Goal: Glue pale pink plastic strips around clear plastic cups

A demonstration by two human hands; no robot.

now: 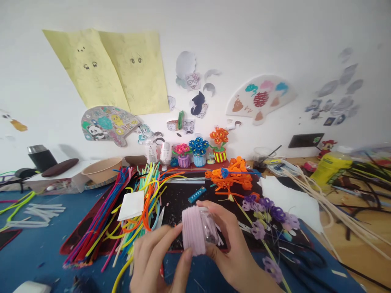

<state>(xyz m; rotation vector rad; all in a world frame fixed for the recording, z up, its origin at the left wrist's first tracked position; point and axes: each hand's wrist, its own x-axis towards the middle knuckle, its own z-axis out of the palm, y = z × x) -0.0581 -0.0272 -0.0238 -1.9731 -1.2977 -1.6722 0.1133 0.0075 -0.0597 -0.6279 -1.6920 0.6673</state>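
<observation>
Between my two hands, above the dark mat, is a small clear jar lying on its side. Pale pink pipe cleaner is wound in close rows around its left part. My right hand grips the bare clear end, thumb below and fingers above. On the left, the thumb and index finger of my left hand pinch the pink winding at its edge. A teal lighter lies just beyond the jar. To the right rest purple pipe-cleaner flowers on stems.
Bundles of coloured pipe cleaners lie left, with a white paper piece on top. Orange pipe-cleaner pieces are heaped behind the lighter. Small potted pipe-cleaner flowers stand along the wall. Scissors appear at right, near a yellow bottle.
</observation>
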